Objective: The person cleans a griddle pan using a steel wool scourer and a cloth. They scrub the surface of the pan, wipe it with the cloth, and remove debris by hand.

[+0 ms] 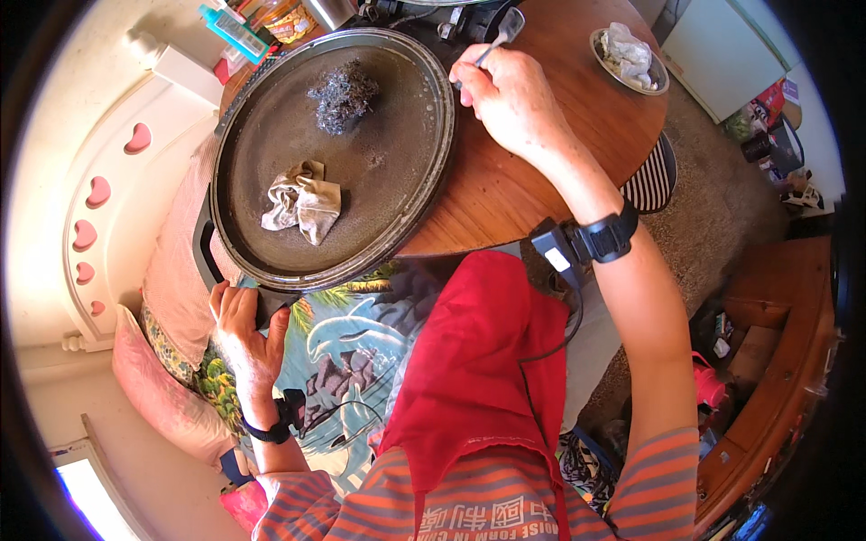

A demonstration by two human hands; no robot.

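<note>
A large round dark griddle with a raised rim lies at the left of the wooden table. On it sit a dark clump of steel wool and, nearer to me, a crumpled stained cloth. My left hand grips the black handle at the griddle's near left edge, thumb on one side and fingers round the other. Just past the rim on the right, my right hand is closed on a small metal spoon, whose head points up and away. The lower end of the spoon is mostly hidden by my fingers.
A metal plate with crumpled white material stands at the table's far right. Bottles and a jar crowd the far left, with dark equipment behind the griddle. A striped stool is beside the table; a cable hangs from my right wrist.
</note>
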